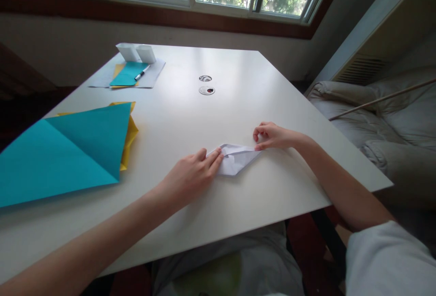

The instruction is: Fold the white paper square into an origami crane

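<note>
A small sheet of white paper [234,163], folded into a flat, pointed shape with creased flaps, lies on the table close to me. My left hand [194,173] rests on its left end, fingers stretched out and pressing it down. At the opposite end, my right hand [274,136] pinches the pointed tip between thumb and forefinger, with the other fingers curled. The paper's left end is partly hidden under my left fingers.
Left on the white table [177,118] lies a large creased blue paper [78,150] over a folded yellow paper [129,139]. Farther back are two white paper pieces [146,54], stacked sheets [126,75] and a marker [142,72]. Two oval stickers [206,90] lie mid-table. A sofa [361,109] stands right.
</note>
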